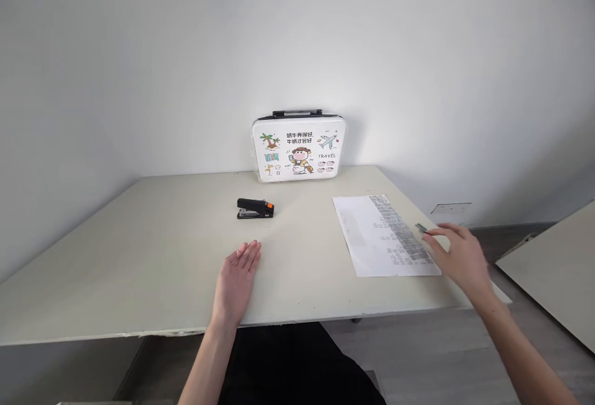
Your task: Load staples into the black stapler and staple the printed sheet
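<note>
Grey-white desk [116, 268] spans the view, with its near edge worn in places. At its left-centre portion, the left hand [235, 284] lies palm up near the front edge, fingers extended and close together; it is released and carries nothing. Just beyond the fingertips sits a black stapler [255, 209] with an orange patch at its right end; it lies apart from both hands, its upper arm raised at an angle over the base.

Behind and slightly right, a white printed case [300, 147] stands upright near the wall [186, 70], handle uppermost, apparently closed.

Further right, a printed paper [372, 237] lies flat, with a dark grey block along its right side. No fastening is visible in it at this range.

Just right of the paper, near the desk's side edge, is a small grey-green piece [421, 228], too small to identify. The right hand [460, 256] grasps it between thumb and forefinger.

Assessment of progress: the grip on the piece is judged complete; setting it down is not done. Stapler, case and paper are in neither hand. Whether the piece touches the desk cannot be determined.
</note>
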Available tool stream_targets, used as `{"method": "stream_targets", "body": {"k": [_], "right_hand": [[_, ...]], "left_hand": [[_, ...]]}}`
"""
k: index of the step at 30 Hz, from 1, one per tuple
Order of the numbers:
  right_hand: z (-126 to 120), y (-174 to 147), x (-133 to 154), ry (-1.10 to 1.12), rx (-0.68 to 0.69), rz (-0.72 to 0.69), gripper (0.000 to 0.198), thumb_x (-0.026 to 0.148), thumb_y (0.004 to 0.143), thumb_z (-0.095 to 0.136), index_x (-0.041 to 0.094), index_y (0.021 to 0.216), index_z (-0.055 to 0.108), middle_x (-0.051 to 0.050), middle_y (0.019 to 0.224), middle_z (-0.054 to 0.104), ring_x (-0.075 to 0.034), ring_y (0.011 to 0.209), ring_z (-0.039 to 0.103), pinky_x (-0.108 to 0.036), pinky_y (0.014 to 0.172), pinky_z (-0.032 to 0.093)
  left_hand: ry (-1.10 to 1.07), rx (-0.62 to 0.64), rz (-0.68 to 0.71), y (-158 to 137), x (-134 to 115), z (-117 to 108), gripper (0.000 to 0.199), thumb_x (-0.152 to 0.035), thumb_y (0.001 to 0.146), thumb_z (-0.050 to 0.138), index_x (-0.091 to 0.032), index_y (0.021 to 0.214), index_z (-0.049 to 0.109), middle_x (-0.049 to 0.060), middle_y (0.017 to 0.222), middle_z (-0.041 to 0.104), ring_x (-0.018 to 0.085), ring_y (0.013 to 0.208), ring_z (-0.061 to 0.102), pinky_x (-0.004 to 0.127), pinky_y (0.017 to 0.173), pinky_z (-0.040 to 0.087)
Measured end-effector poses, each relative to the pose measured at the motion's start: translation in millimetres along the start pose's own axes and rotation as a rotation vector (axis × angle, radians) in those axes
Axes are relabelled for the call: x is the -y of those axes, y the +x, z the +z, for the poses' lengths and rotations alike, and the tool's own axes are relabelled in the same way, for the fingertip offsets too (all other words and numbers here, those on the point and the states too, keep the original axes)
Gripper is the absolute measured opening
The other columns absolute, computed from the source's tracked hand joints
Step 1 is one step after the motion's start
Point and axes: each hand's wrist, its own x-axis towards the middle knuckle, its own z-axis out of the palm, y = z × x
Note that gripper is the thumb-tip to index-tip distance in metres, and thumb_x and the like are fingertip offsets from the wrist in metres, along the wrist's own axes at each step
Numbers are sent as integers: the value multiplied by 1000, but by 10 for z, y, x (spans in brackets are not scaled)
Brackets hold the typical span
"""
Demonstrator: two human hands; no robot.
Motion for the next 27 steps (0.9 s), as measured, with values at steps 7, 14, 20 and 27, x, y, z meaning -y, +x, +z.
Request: {"method": "stream_targets", "body": {"k": [7,14,20,27], "right_hand": [[-9,-176,-570,-114,87,31,45,62,89,47,26,89,73,-20,121,67,-39,111,62,-51,80,46],[-63,-301,84,8,-77,37,45,60,92,45,24,105,70,-16,120,69,-38,114,61,-54,96,48],[-106,-571,1275,547,405,65,36,59,96,54,27,101,71,-10,107,75,-26,85,70,-33,60,53],[6,-739,2030,833,782,-55,40,56,102,48,25,90,69,-2,73,70,-18,61,61,-29,55,45]], "left_hand": [[5,-38,-7,9,2,23,26,-16,101,46,-11,111,69,19,127,70,26,122,68,39,108,55],[0,-65,-20,-1,-3,59,25,-15,100,46,-12,102,71,15,114,72,22,111,72,34,101,58],[-16,-52,-26,-4,-10,44,23,-11,97,50,-14,97,72,11,102,72,19,101,72,30,89,60],[-21,-28,-14,5,-11,6,25,-11,97,48,-13,94,72,11,100,71,19,97,72,29,85,61]]}}
